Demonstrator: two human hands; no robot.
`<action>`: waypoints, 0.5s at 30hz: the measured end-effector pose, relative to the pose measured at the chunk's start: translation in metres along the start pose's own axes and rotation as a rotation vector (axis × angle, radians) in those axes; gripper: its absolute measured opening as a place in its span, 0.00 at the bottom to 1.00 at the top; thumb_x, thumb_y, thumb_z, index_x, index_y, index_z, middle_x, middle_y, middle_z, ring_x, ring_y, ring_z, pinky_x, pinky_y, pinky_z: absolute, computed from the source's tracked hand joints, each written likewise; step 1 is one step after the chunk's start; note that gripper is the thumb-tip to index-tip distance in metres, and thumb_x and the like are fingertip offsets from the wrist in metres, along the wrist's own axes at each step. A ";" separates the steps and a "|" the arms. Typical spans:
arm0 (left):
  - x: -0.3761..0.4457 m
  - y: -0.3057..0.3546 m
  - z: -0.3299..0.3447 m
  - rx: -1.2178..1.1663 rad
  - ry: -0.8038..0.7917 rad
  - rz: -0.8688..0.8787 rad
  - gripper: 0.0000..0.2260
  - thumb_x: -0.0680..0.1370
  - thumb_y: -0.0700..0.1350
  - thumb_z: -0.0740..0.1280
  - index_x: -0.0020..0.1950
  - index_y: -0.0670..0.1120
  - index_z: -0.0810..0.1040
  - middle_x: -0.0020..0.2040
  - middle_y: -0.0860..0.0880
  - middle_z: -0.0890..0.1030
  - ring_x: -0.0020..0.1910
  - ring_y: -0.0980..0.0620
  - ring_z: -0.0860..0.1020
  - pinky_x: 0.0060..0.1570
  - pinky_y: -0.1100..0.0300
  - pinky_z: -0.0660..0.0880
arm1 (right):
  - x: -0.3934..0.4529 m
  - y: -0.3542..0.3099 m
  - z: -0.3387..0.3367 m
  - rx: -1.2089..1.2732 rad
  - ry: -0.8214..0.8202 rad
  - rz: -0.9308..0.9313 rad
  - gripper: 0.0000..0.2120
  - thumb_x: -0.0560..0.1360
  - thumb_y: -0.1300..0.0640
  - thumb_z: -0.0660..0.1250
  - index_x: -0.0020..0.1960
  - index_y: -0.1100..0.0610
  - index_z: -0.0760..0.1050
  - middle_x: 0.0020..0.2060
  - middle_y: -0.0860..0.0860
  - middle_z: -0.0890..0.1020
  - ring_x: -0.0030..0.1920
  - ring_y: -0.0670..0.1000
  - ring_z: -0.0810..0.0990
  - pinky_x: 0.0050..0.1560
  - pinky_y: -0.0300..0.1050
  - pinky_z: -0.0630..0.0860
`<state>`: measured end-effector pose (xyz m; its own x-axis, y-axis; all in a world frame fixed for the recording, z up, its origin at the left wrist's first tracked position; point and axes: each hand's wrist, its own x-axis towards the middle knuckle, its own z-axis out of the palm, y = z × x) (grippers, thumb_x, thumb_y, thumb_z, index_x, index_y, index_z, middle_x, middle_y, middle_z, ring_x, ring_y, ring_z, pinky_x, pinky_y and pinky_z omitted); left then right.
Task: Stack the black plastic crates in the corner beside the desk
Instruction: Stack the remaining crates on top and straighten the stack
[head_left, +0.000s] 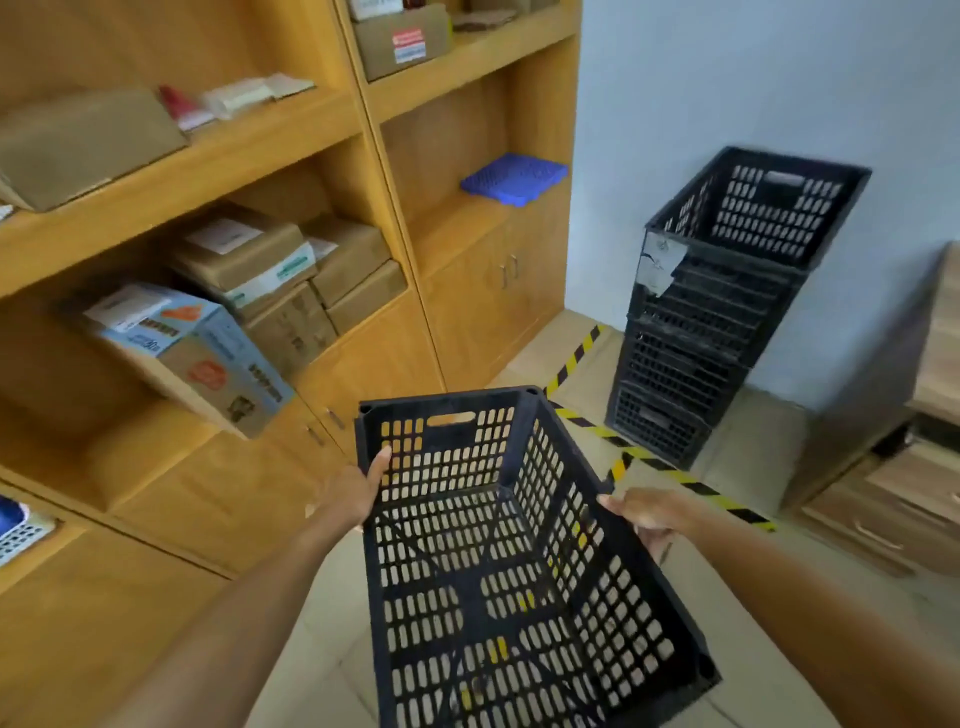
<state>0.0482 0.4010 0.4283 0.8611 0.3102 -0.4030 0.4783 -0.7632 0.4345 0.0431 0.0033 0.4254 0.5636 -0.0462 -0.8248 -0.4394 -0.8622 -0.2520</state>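
While a crate is gripped at its rims by both hands at lower centre, carrying to the stack, upper right, is judged under way; lifting above its top comes next.

Both arms reach forward, left hand and right hand clasped on opposite rims.

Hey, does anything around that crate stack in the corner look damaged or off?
Yes. A torn, peeling pale label hangs from the near corner of the crate stack, and the top crate sits tilted rather than fully nested.
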 end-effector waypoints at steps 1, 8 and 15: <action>0.011 0.011 0.010 0.009 -0.003 0.017 0.45 0.67 0.80 0.42 0.42 0.45 0.82 0.38 0.46 0.83 0.39 0.46 0.82 0.50 0.49 0.79 | 0.005 0.016 -0.011 0.044 -0.001 -0.014 0.34 0.78 0.34 0.49 0.62 0.61 0.75 0.55 0.57 0.82 0.45 0.54 0.85 0.41 0.45 0.82; -0.018 0.155 0.004 0.095 0.018 0.143 0.36 0.79 0.66 0.45 0.39 0.38 0.79 0.34 0.46 0.80 0.36 0.47 0.80 0.44 0.53 0.77 | -0.010 0.067 -0.093 0.110 0.212 -0.062 0.27 0.81 0.39 0.51 0.61 0.61 0.72 0.47 0.54 0.77 0.33 0.49 0.78 0.30 0.40 0.73; 0.037 0.256 -0.059 0.196 0.139 0.286 0.25 0.82 0.56 0.50 0.41 0.42 0.78 0.40 0.42 0.81 0.40 0.45 0.80 0.47 0.52 0.76 | -0.017 0.045 -0.177 -0.061 0.392 -0.151 0.20 0.79 0.48 0.51 0.56 0.61 0.74 0.53 0.59 0.80 0.47 0.57 0.82 0.39 0.44 0.73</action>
<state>0.2127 0.2505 0.5722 0.9768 0.1323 -0.1682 0.1842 -0.9203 0.3453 0.1374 -0.1241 0.5169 0.8467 -0.0955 -0.5234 -0.2964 -0.9017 -0.3149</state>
